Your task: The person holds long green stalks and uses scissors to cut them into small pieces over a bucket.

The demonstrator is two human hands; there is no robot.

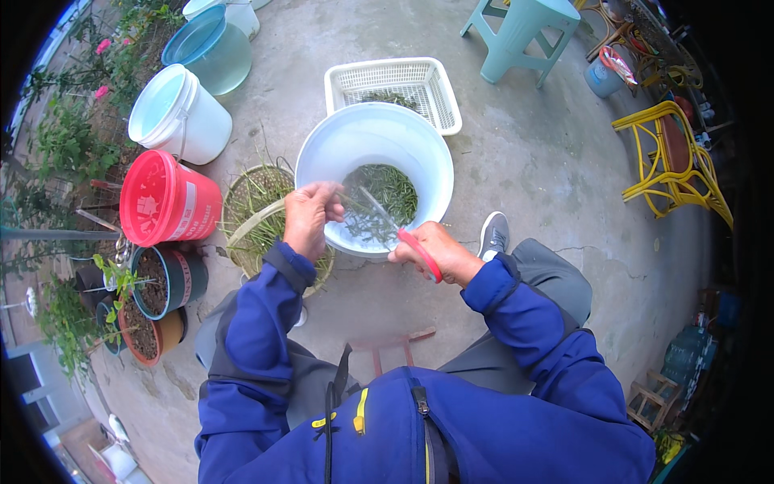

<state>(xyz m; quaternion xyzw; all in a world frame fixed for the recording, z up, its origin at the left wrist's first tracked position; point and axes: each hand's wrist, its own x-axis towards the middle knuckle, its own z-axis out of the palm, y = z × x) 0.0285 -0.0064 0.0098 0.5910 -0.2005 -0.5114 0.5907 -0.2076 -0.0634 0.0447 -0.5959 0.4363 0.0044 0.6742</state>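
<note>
My right hand point(442, 252) grips red-handled scissors point(421, 253), their blades pointing up and left over a wide white tub point(435, 153). Cut green stems point(389, 189) lie in the bottom of that tub. At its left rim, my left hand point(313, 216) is closed on a thin plant stem, which reaches toward the scissor blades. Whether the blades touch the stem I cannot tell. Just left of the tub stands a woven basket point(270, 181) with an arched handle, full of long green stems point(251, 211). My left forearm passes over the basket's near side.
Behind the tub sits a white plastic sieve basket point(445, 113) with some greens. A red bucket point(193, 206), a white bucket point(205, 129), a clear blue tub point(226, 60) and flowerpots point(181, 278) line the left. A pale green stool point(528, 28) and yellow chair point(677, 157) stand right.
</note>
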